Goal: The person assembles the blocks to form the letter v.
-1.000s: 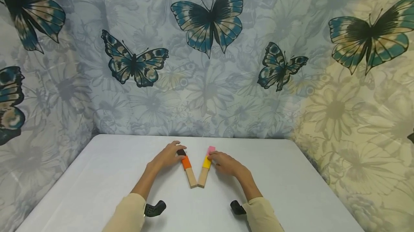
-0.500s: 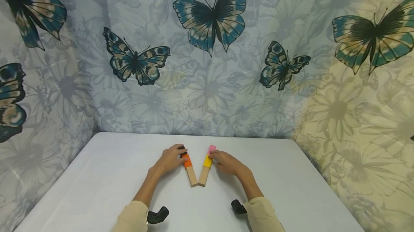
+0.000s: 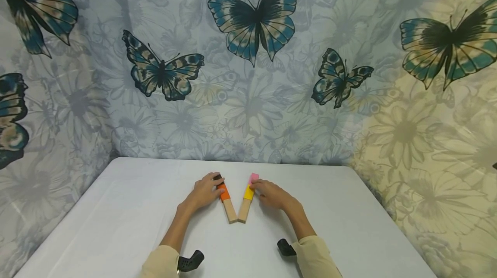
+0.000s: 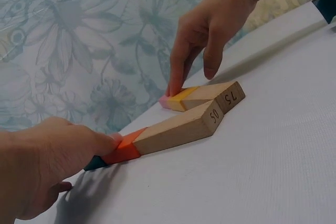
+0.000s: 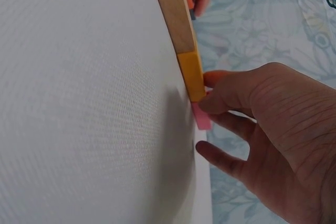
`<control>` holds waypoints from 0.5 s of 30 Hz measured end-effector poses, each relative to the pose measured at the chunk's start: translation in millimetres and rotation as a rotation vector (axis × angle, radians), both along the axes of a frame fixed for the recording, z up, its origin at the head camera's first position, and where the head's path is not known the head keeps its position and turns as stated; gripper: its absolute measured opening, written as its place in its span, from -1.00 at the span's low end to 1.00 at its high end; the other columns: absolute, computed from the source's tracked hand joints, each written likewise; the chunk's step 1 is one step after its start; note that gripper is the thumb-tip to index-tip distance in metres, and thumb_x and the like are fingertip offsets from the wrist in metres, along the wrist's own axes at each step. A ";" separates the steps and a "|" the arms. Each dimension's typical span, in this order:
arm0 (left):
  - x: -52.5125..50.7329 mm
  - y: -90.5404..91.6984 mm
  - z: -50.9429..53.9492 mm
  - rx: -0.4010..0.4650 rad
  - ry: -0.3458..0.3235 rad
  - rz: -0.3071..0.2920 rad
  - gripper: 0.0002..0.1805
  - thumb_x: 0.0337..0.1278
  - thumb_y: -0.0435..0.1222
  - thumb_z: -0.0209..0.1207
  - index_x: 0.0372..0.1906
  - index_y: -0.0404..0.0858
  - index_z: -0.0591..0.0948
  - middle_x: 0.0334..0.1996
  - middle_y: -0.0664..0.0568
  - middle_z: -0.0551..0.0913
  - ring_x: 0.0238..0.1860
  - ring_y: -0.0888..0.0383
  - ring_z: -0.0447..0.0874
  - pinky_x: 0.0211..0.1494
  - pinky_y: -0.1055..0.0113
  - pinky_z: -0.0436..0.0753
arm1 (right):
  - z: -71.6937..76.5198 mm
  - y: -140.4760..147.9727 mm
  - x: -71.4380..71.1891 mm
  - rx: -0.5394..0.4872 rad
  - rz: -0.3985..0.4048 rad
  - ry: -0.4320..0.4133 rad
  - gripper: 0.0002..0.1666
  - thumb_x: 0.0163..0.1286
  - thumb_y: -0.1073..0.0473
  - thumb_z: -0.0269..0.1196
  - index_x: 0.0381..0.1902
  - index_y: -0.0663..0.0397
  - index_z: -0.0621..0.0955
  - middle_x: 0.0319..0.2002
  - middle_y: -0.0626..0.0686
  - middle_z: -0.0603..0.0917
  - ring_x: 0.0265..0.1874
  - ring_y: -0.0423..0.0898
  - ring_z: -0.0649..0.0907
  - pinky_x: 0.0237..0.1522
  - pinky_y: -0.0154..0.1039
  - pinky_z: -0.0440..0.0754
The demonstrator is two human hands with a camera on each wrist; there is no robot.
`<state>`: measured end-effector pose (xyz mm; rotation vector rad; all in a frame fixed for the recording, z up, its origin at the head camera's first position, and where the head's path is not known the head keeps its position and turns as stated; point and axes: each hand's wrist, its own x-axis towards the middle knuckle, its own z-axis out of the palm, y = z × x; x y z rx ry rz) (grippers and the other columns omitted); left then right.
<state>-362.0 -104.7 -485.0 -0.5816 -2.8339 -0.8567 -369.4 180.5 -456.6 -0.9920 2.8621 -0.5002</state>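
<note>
Two rows of small blocks meet in a V on a white table [image 3: 322,226]. The left row has a plain wooden block [image 4: 178,129] marked 50, an orange block [image 4: 126,146] and a dark block [image 4: 95,163]. My left hand [image 3: 203,192] holds the dark end, its thumb lying against the orange block. The right row has a wooden block [image 4: 231,94] marked 75, a yellow block [image 5: 191,77] and a pink block [image 5: 201,116]. My right hand [image 3: 272,194] touches the yellow and pink blocks with its fingertips; in the left wrist view its thumb hangs apart from them.
A patterned cloth backdrop [image 3: 248,110] with butterflies rises behind and beside the table. Black wrist devices, left [image 3: 191,261] and right [image 3: 286,248], stick inward from the cuffs.
The dark block, angled beside the orange one a second ago, now lines up with it. My left fingers have moved slightly toward the row. My right hand stays almost still.
</note>
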 end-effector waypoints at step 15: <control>0.1 -1.7 -5.4 0.047 0.003 0.000 -0.54 0.46 -0.19 0.22 0.33 -0.29 0.63 0.48 -0.27 0.46 0.55 -0.30 0.33 0.39 -0.45 0.39 | 3.7 -2.1 1.7 0.010 0.001 -0.005 -0.51 0.43 0.47 0.13 0.28 0.29 0.62 0.39 0.28 0.58 0.46 0.26 0.52 0.51 0.19 0.42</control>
